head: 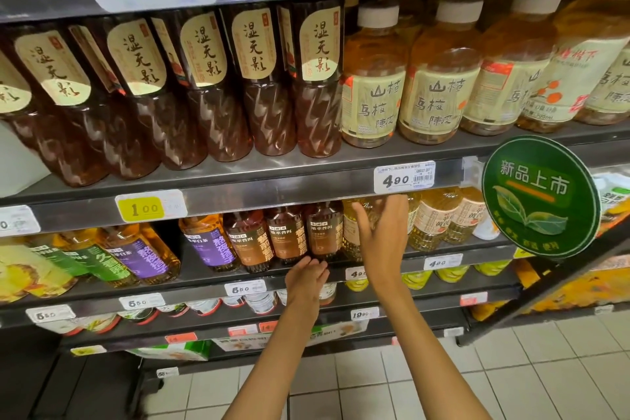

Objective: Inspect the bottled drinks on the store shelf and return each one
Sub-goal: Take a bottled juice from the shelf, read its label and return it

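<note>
Two bare hands are held up to a store shelf (443, 251) full of bottled drinks. The right hand (383, 232) is seen spread, with the fingers straight and the thumb pointing to 10 o'clock. It is laid against a yellow drink bottle (351, 232) with a pale label, and nothing is gripped by it. The left hand (306, 278) is seen at 7 o'clock from the right hand, with loose fingers that are a little bent. Its fingertips are held just under a brown-label tea bottle (324, 232), at the front lip of the shelf. Whether the bottle is touched cannot be told.

The brown-label tea bottle is stood upright on the shelf, just beside the yellow drink bottle. Two more brown-label bottles (269, 239) are stood at 9 o'clock from it, and purple-label bottles (211, 242) come next.

On the shelf above, dark bottles with cream labels (259, 78) are lined up, and pale orange bottles with white caps (373, 78) are set at 3 o'clock from them. A round green sign (538, 198) is hung at 3 o'clock from the hands. A white price tag (404, 177) is stuck just above the right hand.
</note>
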